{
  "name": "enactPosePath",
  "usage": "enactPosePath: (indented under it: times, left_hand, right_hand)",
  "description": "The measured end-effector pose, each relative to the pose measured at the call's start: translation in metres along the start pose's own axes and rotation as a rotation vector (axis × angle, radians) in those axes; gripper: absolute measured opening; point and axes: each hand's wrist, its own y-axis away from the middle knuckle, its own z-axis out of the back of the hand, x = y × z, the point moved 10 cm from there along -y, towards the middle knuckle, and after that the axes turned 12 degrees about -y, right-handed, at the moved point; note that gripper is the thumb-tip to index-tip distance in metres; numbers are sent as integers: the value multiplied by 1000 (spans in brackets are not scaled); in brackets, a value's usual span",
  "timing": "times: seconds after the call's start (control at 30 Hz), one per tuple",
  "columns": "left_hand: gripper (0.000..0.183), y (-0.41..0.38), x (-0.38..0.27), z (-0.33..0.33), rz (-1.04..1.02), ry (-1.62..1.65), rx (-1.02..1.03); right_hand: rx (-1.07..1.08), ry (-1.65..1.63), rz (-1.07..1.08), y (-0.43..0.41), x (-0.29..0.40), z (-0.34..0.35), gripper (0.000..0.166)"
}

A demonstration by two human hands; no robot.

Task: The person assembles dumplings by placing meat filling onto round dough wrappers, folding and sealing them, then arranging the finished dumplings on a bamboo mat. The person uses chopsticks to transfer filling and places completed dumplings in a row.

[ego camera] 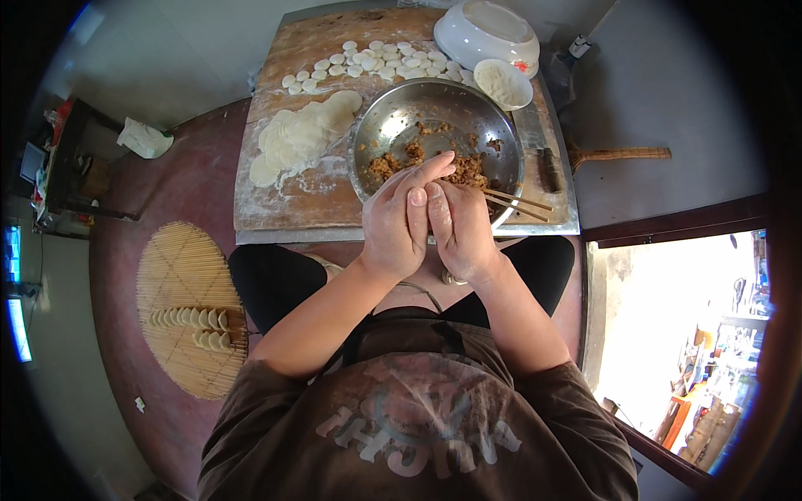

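Note:
My left hand (401, 219) and my right hand (462, 225) are pressed together over the near rim of a large steel bowl (376, 113), thumbs side by side. What lies between them is hidden. Brown minced filling (467, 170) lies in the bowl, and a pair of wooden chopsticks (523, 203) rests across its right rim. Left of the bowl, rolled dough wrappers (297, 134) overlap in a floury heap. Behind, many small dough discs (388, 59) are spread on the wooden board (338, 213). Two rows of folded dumplings (188, 317) sit on a round reed mat (182, 269) at the left.
A small bowl of flour (503, 84) stands by an upturned white enamel basin (485, 34) at the back right. A cleaver with a dark handle (551, 170) lies on the board's right side. A white bag (145, 138) is on the floor at the left; a doorway opens at the right.

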Motion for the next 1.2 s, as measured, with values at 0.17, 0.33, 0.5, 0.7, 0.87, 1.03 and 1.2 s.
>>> enactPosePath:
  times: [0.17, 0.33, 0.5, 0.7, 0.87, 1.03, 1.2]
  left_hand:
    - [51, 4, 28, -14, 269, 106, 228]
    - [89, 9, 49, -31, 377, 413, 442]
    - [95, 10, 44, -17, 359, 305, 396]
    - [51, -3, 34, 18, 50, 58, 95]
    - [22, -5, 22, 26, -47, -50, 25]
    - [18, -1, 21, 24, -35, -46, -34]
    - [7, -2, 26, 21, 0, 88, -38]
  right_hand:
    - [-20, -364, -337, 0, -34, -2, 38]
    - [226, -865, -637, 10, -52, -21, 36]
    - [146, -759, -431, -2, -50, -16, 32]
    - [131, -633, -417, -5, -46, -10, 23]
    - [141, -463, -468, -7, -42, -7, 23]
    - [168, -438, -451, -7, -43, -9, 22]
    - [199, -429, -458, 3, -52, -11, 25]
